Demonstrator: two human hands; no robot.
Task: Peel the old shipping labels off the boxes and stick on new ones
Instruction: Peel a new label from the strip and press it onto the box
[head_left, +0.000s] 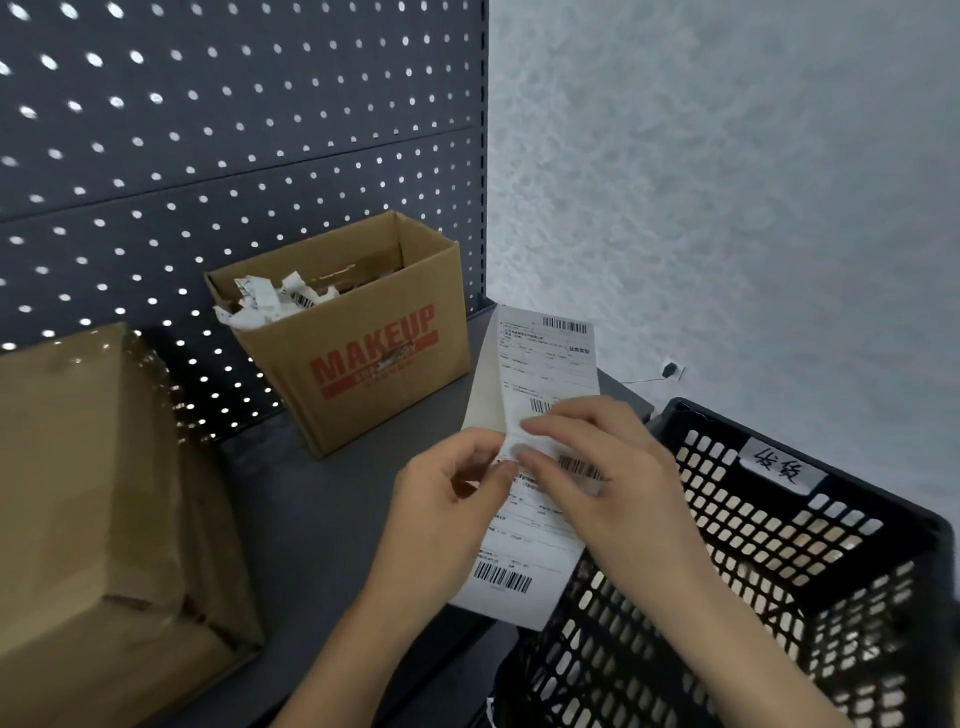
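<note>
A long white strip of shipping labels (545, 358) with barcodes hangs upright in the air before me, over the grey shelf. My left hand (447, 499) pinches the strip's left edge at mid-height between thumb and fingertips. From the right, my right hand (608, 478) pinches the strip at the same height, its fingers lying across the printed face. A plain brown cardboard box (93, 519) lies on the shelf at the left, with no label showing on the sides I see.
An open box marked MAKEUP (363, 338) stands at the back, holding crumpled label scraps (270, 301). A black plastic crate (779, 571) with a handwritten tag sits at the right. Behind runs a dark pegboard (234, 130); a pale wall is at the right.
</note>
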